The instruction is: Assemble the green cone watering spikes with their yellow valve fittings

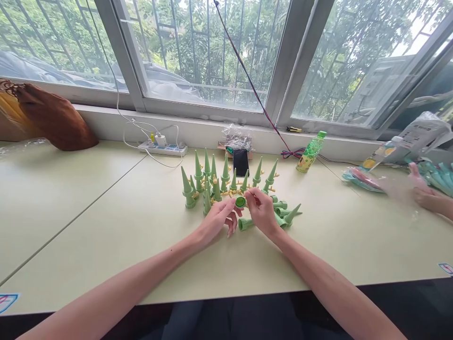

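Observation:
My left hand is closed around a hollow green plastic spike, its round opening turned up toward me. My right hand pinches at the right side of that rim; what lies between its fingertips is hidden. Behind both hands stand several green spikes with pointed tips up, many with small yellow side pieces. To the right of my right hand, more green spikes and hollow pieces lie loosely together. One open-ended green piece rests just below my hands.
Toward the window are a phone, a power strip with white cables and a tilted green bottle. A brown bag sits far left. At the right edge, another person's hand is near plastic packaging and another bottle.

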